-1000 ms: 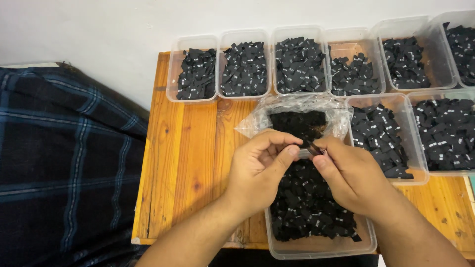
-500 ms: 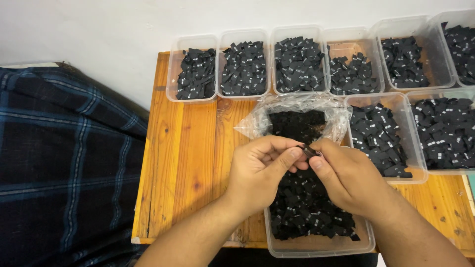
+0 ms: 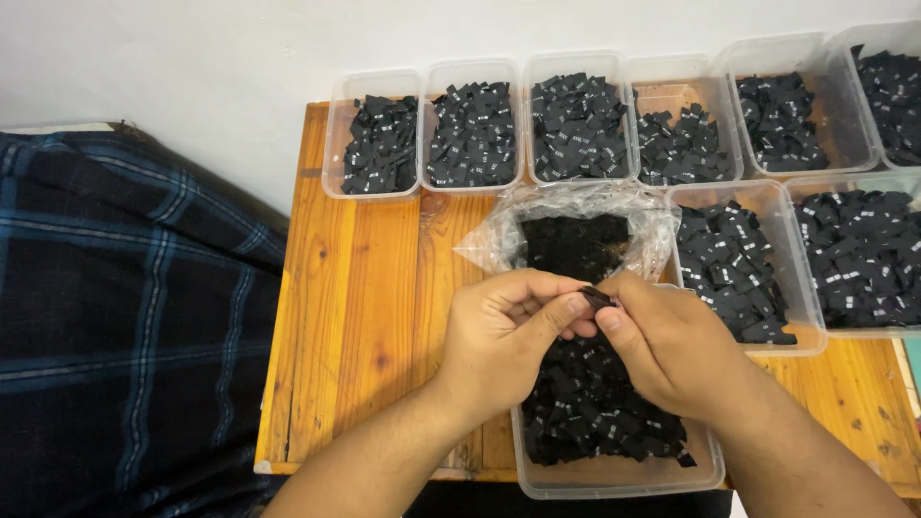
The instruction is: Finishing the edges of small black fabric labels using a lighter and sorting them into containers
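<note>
- Hands meeting above the near container (image 3: 614, 480): left hand (image 3: 504, 336) and right hand (image 3: 672, 345) both pinching one small black label (image 3: 597, 296) between thumb and fingertips, so each grip closed on that label.
- Label being held in the air, just over the heap of similar black labels (image 3: 595, 412) in the near container, in front of the clear plastic bag (image 3: 576, 235).
- Only a small dark edge showing between the fingertips; long axis seeming to run roughly left to right, from one hand to the other, slightly lower on the right side. Not possible to tell which face is pointing up, since the fingers are covering most of it.
- Possibly going wrong: label slipping out of the pinch and dropping into the heap below, then being lost among the same-looking pieces. Cause: very small piece, held only at the edges.
- Also possible: two labels sticking together and being taken as one, because of thin flat pieces lying packed.
- Also possible: wrist or forearm catching the container rim, which is reaching over the front edge of the wooden counter (image 3: 365, 317), and tipping it.
- Standing behind: a row of clear tubs (image 3: 470, 129) filled with black labels, and two more tubs (image 3: 739, 264) on the right; dark checked cloth (image 3: 125, 317) lying at the left.
</note>
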